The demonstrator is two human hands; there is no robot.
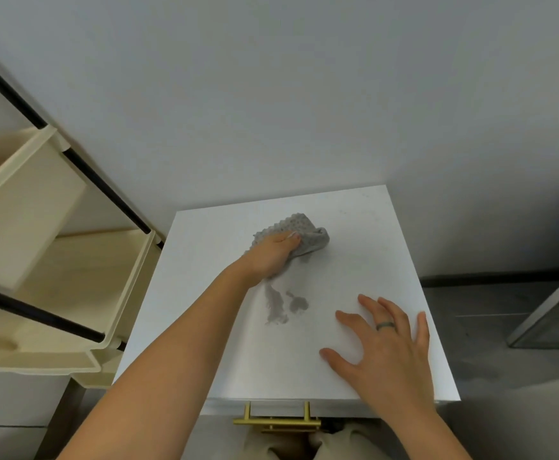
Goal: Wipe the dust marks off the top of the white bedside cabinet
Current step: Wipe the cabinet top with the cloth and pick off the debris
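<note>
The white bedside cabinet fills the middle of the head view, its flat top seen from above. Grey dust marks smear the centre of the top. My left hand presses a bumpy grey cloth onto the top, just behind the marks, with its fingers curled over the cloth. My right hand lies flat on the near right part of the top, fingers spread, a grey ring on one finger, holding nothing.
A cream plastic shelf trolley with black poles stands close against the cabinet's left side. A gold drawer handle juts out below the front edge. A white wall rises behind. Dark grey floor lies to the right.
</note>
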